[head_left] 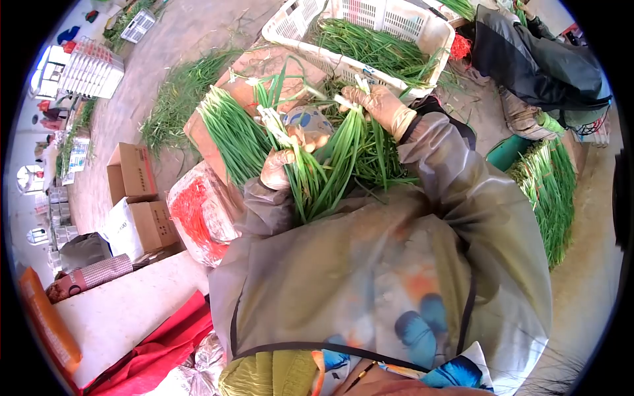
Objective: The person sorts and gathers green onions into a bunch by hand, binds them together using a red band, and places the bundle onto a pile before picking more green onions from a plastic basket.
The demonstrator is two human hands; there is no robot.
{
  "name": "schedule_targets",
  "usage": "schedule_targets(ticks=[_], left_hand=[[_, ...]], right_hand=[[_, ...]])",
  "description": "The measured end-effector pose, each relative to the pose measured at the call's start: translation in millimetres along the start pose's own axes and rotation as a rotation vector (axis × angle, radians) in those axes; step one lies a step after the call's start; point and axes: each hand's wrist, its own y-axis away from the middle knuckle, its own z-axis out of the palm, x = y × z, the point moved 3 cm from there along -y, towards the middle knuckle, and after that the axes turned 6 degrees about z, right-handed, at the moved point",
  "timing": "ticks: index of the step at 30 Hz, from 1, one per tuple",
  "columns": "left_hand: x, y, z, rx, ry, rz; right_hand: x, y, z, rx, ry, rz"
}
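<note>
Green garlic chives (300,181) with white stem ends hang from my left hand (279,168), whose gloved fingers are wrapped round them. Higher and to the right, my gloved right hand (380,109) is closed round the white ends of another bunch of chives (349,138). Leaves from both bunches droop toward my lap and partly overlap. A neat pile of chives (231,132) lies just left of my left hand, on a brown board (198,132). Between my hands is a pale thing with blue spots (309,120), partly covered by stems.
Beyond my hands stands a white plastic crate (277,30) holding loose chives. Loose greens (178,99) litter the floor. Red ties (193,210) lie at left near cardboard boxes (152,224). Bundled chives (551,191) stand at right, below a person in dark clothing (535,66).
</note>
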Motion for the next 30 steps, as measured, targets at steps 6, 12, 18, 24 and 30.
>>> schedule_targets(ticks=[6, 12, 18, 24, 30], left_hand=[[35.8, 30.6, -9.8, 0.051, 0.092, 0.116], [39.4, 36.2, -37.2, 0.365, 0.016, 0.18], [24.8, 1.0, -26.3, 0.313, 0.048, -0.165], [5.4, -17.9, 3.9, 0.287, 0.138, -0.105], [-7.5, -16.4, 9.5, 0.267, -0.042, -0.153]], right_hand=[[-2.0, -36.5, -124.5, 0.475, 0.291, -0.308], [-51.1, -7.7, -125.3, 0.218, 0.162, -0.423], [-57.3, -1.8, -95.4, 0.36, 0.495, -0.48], [-40.5, 18.7, -3.5, -0.133, -0.11, -0.162], [-12.5, 5.2, 53.5, -0.073, -0.051, -0.05]])
